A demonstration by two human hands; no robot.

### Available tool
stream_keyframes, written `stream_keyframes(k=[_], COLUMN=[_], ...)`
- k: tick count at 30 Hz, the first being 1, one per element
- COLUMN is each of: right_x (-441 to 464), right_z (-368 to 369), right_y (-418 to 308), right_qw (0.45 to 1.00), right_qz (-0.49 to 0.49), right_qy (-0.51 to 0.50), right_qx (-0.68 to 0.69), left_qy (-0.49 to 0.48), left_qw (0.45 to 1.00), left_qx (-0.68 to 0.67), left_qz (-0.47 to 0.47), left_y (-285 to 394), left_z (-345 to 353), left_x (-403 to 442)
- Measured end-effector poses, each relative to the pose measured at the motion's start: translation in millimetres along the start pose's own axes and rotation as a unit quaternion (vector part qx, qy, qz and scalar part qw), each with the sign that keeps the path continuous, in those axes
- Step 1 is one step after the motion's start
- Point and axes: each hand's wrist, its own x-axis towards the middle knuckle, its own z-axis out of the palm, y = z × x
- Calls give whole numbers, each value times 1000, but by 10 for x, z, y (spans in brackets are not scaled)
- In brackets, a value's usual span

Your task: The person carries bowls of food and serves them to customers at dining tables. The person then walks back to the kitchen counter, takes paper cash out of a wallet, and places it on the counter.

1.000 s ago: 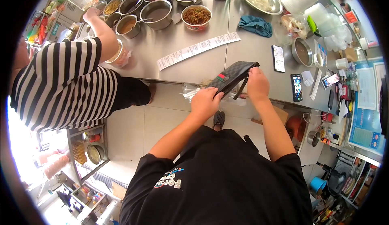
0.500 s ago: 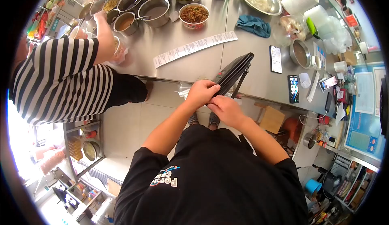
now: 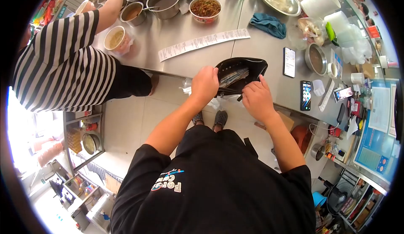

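Note:
A black bag [image 3: 260,66] is held at the counter's front edge, its mouth spread wide towards me. Inside lie several banknotes [image 3: 234,78]. My left hand [image 3: 205,83] is closed on the bag's left side, and my right hand [image 3: 257,99] grips its right edge. A short strap hangs beside the right fingers. Just beyond the bag, a long printed paper strip [image 3: 202,44] lies flat on the steel counter [image 3: 176,29].
To the left, a person in a striped shirt [image 3: 63,61] reaches towards metal pots [image 3: 163,3]. A cup [image 3: 114,38] stands by them. A bowl of chopped food [image 3: 205,10], a blue cloth [image 3: 268,25] and two phones [image 3: 289,62] are on the counter.
The bag has gone from folded narrow to wide at its mouth, showing the banknotes. My hands have moved apart. The other person's arm has reached further across the pots.

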Motion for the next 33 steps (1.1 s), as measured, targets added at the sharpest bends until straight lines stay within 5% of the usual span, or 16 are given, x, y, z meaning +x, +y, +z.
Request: stream_keyframes(k=[10, 12, 15, 21, 33], right_x=[247, 337, 469, 582, 611], right_z=[113, 146, 224, 196, 221], right_y=[191, 237, 309, 258, 285], right_qw=[999, 997, 985, 969, 968], right_qz=[-7, -11, 6, 62, 43], right_qy=[-38, -80, -173, -238, -249], right_qx=[-2, -3, -14, -11, -9], left_qy=[48, 86, 27, -59, -109], left_qw=[999, 978, 964, 994, 987], left_qx=[13, 47, 76, 42, 108], left_qz=[19, 186, 252, 83, 54], left_y=[27, -12, -160, 43, 47], left_z=[-80, -84, 28, -41, 36], left_x=[62, 145, 189, 174, 282])
